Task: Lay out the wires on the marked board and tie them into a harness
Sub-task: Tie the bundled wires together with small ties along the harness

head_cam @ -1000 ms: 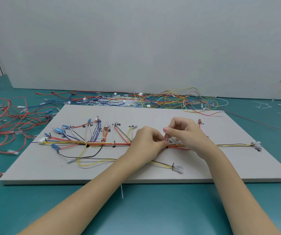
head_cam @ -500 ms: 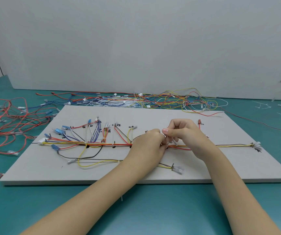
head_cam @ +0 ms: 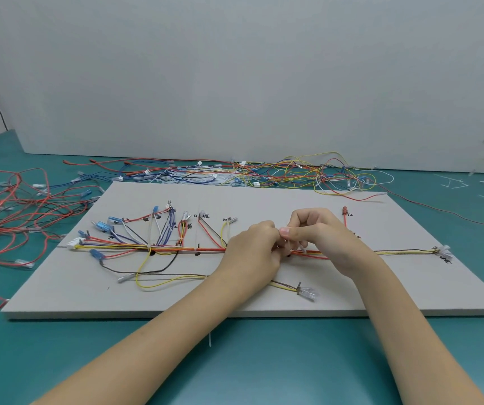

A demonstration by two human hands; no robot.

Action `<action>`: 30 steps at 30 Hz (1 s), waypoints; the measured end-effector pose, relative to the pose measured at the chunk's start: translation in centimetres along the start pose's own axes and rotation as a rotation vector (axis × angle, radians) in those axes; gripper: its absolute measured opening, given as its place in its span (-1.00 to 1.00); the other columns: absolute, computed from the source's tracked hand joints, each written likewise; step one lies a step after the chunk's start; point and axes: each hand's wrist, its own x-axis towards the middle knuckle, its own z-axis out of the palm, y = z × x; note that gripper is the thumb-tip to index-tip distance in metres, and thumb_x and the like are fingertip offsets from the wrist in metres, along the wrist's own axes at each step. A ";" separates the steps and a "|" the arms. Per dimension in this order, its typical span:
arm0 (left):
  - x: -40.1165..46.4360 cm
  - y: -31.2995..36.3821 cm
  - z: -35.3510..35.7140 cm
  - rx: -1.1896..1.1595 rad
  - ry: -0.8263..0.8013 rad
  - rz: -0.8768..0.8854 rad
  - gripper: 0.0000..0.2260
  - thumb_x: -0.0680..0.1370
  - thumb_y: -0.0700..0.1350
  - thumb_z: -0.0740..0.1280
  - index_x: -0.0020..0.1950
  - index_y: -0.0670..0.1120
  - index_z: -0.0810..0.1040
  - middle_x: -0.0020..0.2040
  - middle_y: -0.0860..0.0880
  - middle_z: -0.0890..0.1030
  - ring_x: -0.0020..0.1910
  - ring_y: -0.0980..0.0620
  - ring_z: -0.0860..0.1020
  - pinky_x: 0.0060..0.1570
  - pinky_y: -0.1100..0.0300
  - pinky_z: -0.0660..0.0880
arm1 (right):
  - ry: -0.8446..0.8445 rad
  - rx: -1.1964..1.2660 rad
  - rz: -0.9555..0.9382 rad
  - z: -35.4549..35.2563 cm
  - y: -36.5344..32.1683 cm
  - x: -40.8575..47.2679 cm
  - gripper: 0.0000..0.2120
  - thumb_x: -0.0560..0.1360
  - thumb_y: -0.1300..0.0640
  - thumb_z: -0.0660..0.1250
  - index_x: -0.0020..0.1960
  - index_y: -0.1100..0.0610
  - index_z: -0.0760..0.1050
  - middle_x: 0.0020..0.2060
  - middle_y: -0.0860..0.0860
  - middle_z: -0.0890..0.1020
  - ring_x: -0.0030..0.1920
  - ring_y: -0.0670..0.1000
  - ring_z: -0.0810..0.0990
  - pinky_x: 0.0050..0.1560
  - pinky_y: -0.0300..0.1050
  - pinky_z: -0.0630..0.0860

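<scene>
Both hands, left hand [head_cam: 254, 248] and right hand [head_cam: 319, 232], pinch a thin white tie [head_cam: 301, 247] over the wires [head_cam: 205, 249] at the board's [head_cam: 264, 197] centre; black handwritten marks at 11 o'clock are unreadable.

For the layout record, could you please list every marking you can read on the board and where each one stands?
"棕": handwritten on the marked board beside a branch end, at.
"黄": handwritten next to the red and yellow branch, at.
"2": apparently, beside the red terminal, at.
The other handwritten marks at the branch ends and by the right-end connector are too small or blurred to read.
No printed labels or brands show.
</scene>
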 end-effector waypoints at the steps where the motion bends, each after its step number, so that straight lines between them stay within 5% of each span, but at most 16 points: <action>1: -0.1 0.1 0.0 0.003 0.007 0.000 -0.93 0.56 -0.08 0.27 -0.06 0.02 0.54 -0.06 0.03 0.53 0.03 -0.06 0.51 -0.21 0.11 0.31 | -0.005 -0.002 -0.001 0.0 0.0 0.0 -0.75 0.50 0.32 0.34 -0.35 0.22 0.43 -0.46 0.12 0.56 -0.43 -0.07 0.42 -0.36 -0.25 0.30; 11: -0.3 0.7 -0.2 0.001 -0.007 -0.031 -0.85 0.51 -0.21 0.21 -0.07 -0.01 0.53 -0.09 0.00 0.48 -0.01 -0.11 0.50 -0.23 0.10 0.24 | -0.087 -0.038 0.010 -0.6 0.2 0.1 -0.75 0.49 0.30 0.36 -0.35 0.20 0.46 -0.45 0.05 0.58 -0.42 -0.10 0.45 -0.31 -0.23 0.32; 16: -0.6 0.5 0.0 0.036 -0.003 0.004 -0.86 0.58 -0.07 0.25 0.04 0.02 0.60 -0.02 0.02 0.54 0.03 -0.04 0.52 -0.13 0.10 0.39 | -0.121 -0.068 0.013 -1.0 0.4 -0.2 -0.74 0.53 0.17 0.36 -0.33 0.12 0.50 -0.44 0.01 0.57 -0.34 -0.04 0.45 -0.29 -0.27 0.36; 22: -0.7 0.7 -0.8 -0.016 -0.010 0.005 -0.76 0.52 0.06 0.33 0.12 0.01 0.61 -0.02 0.07 0.54 0.04 0.05 0.52 0.02 0.13 0.45 | 0.115 0.036 0.004 -0.6 0.3 0.5 -0.61 0.60 -0.06 0.23 -0.25 0.17 0.57 -0.39 0.08 0.61 -0.38 -0.02 0.51 -0.37 -0.22 0.40; 26: 0.4 0.0 -2.7 -0.119 0.198 0.013 -0.79 0.54 -0.05 0.31 0.12 -0.08 0.61 -0.04 -0.02 0.56 -0.07 0.00 0.52 0.08 0.07 0.45 | 0.239 0.106 0.044 -1.1 0.4 0.8 -0.54 0.62 -0.12 0.15 -0.23 0.17 0.59 -0.35 0.08 0.64 -0.36 -0.01 0.54 -0.36 -0.21 0.40; 30: 4.1 -4.2 -5.6 0.221 0.244 -0.231 -0.68 0.60 0.00 0.19 0.26 -0.12 0.53 0.21 -0.13 0.50 0.22 -0.14 0.41 0.18 0.02 0.36 | 0.296 0.049 0.060 -1.1 0.7 1.0 -0.58 0.63 -0.08 0.16 -0.23 0.15 0.58 -0.37 0.02 0.64 -0.36 -0.03 0.54 -0.36 -0.21 0.40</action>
